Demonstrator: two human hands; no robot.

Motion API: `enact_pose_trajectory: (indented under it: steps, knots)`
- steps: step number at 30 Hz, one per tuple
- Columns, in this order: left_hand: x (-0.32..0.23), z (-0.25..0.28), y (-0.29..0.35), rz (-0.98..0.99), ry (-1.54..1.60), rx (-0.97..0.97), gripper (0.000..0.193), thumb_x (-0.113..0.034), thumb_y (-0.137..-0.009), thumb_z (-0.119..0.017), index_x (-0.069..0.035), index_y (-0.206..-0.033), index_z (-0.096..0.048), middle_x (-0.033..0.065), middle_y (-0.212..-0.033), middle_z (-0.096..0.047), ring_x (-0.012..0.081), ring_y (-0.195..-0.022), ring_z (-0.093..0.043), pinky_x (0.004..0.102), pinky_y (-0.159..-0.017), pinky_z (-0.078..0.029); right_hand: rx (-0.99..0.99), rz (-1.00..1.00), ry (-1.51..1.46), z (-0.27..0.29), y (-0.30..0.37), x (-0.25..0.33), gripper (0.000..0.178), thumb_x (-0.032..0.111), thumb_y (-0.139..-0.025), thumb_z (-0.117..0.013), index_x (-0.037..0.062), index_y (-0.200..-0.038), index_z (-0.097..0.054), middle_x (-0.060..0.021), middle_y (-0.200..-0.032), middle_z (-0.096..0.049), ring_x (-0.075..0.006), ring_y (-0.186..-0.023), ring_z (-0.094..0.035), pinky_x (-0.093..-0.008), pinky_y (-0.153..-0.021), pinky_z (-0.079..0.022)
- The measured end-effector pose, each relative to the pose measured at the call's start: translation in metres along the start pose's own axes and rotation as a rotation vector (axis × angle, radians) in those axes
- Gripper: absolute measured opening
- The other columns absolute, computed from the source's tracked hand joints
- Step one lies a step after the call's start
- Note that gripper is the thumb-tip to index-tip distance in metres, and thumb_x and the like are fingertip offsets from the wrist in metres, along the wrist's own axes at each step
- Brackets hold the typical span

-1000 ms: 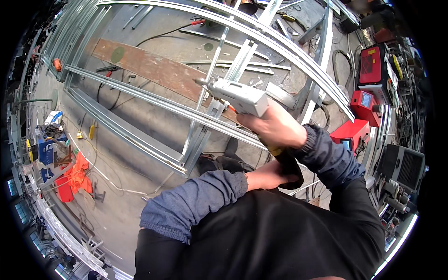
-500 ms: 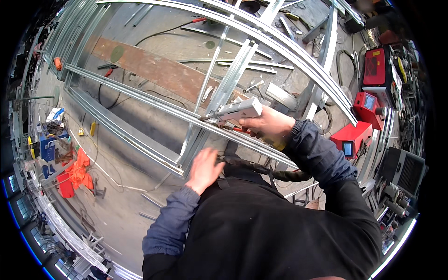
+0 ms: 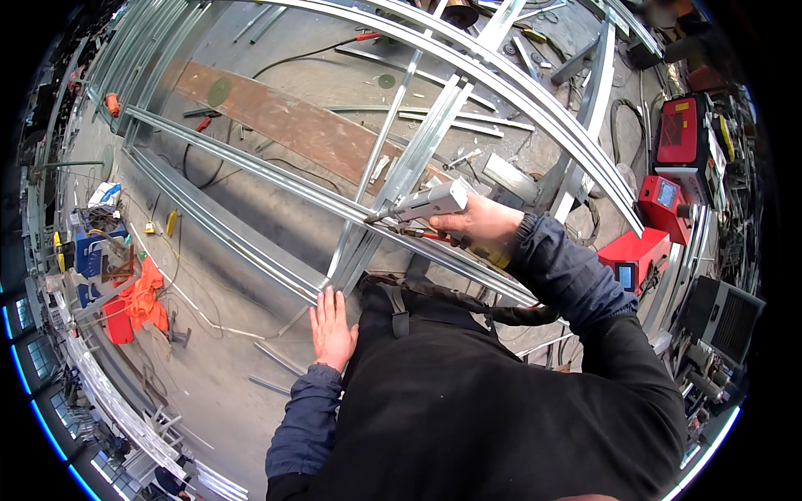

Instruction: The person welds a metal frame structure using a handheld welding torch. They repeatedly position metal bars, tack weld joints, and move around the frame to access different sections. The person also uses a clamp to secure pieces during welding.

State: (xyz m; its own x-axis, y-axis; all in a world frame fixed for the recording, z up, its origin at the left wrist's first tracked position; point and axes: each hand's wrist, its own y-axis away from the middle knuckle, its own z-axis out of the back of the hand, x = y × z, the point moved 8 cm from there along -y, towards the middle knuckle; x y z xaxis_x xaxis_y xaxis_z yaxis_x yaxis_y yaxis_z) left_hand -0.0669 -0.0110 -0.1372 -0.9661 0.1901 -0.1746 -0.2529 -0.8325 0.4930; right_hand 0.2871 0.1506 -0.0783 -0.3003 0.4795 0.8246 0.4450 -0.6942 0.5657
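My right hand (image 3: 483,224) is wrapped round a boxy light-grey welding gun (image 3: 436,200). Its narrow nozzle slants down to the left, by the spot where the metal channels of the frame (image 3: 276,174) meet; whether the tip touches metal I cannot tell. Below the gun, red and dark parts show partly behind my fingers. My left hand (image 3: 332,334) is open, its fingers stretched out side by side and palm down. Its fingertips are at the near end of the lower channel (image 3: 242,248), close to the frame's corner.
Red machines with small screens (image 3: 643,250) stand at the right, near a larger red unit (image 3: 681,134). A rusty plank (image 3: 276,113) lies inside the frame, among cables and metal offcuts. At the left, an orange cloth (image 3: 148,296) lies beside a blue machine (image 3: 88,255).
My left hand has moved left and come to the frame's corner, its fingers now straight. The whole view has shifted slightly; the welding gun stays at the same joint.
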Motion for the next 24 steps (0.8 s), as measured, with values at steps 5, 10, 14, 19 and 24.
enact_pose_trajectory:
  steps: [5, 10, 14, 19, 24]
  knots:
    - [0.0, 0.003, 0.0, 0.006, -0.025, 0.058, 0.099, -0.03, -0.089, -0.085, -0.005, -0.169, -0.033, 0.0161, -0.179, -0.023, 0.0364, -0.166, -0.021, 0.0581, -0.133, -0.021, 0.022, -0.102, -0.101, 0.0, 0.002, 0.002, 0.039, 0.033, -0.106, -0.075, 0.0059, -0.134, -0.068, -0.0037, -0.105, -0.074, -0.0128, -0.094, -0.068, -0.0327, -0.081, -0.057]
    - [0.0, 0.004, -0.001, 0.011, -0.057, 0.096, 0.101, -0.032, -0.088, -0.085, -0.005, -0.17, -0.032, 0.0158, -0.179, -0.023, 0.0358, -0.166, -0.021, 0.0581, -0.134, -0.021, 0.017, -0.098, -0.1, 0.001, 0.003, 0.006, 0.039, 0.033, -0.106, -0.075, 0.006, -0.134, -0.067, -0.0032, -0.104, -0.073, -0.0129, -0.093, -0.067, -0.0323, -0.08, -0.057]
    - [0.0, 0.004, -0.002, 0.01, -0.071, 0.114, 0.102, -0.032, -0.088, -0.085, -0.005, -0.17, -0.031, 0.0159, -0.18, -0.022, 0.036, -0.167, -0.021, 0.058, -0.134, -0.02, 0.04, -0.068, -0.073, 0.003, 0.002, 0.008, 0.039, 0.033, -0.106, -0.075, 0.0057, -0.133, -0.067, -0.0024, -0.105, -0.073, -0.0127, -0.094, -0.066, -0.0314, -0.082, -0.056]
    - [0.0, 0.005, -0.002, 0.003, -0.068, 0.13, 0.103, -0.032, -0.088, -0.085, -0.005, -0.17, -0.03, 0.0164, -0.18, -0.02, 0.0368, -0.167, -0.02, 0.0579, -0.134, -0.02, 0.065, 0.025, 0.007, 0.004, -0.005, -0.002, 0.041, 0.036, -0.108, -0.071, 0.0075, -0.136, -0.062, -0.003, -0.103, -0.071, -0.0133, -0.092, -0.066, -0.0326, -0.076, -0.058]
    - [0.001, 0.003, -0.002, 0.007, -0.064, 0.141, 0.103, -0.031, -0.088, -0.085, -0.006, -0.171, -0.03, 0.0165, -0.18, -0.019, 0.0367, -0.167, -0.019, 0.0579, -0.134, -0.019, 0.088, -0.106, 0.006, 0.003, 0.006, 0.009, 0.041, 0.035, -0.108, -0.071, 0.0072, -0.137, -0.063, -0.0028, -0.103, -0.072, -0.0134, -0.091, -0.066, -0.0331, -0.075, -0.059]
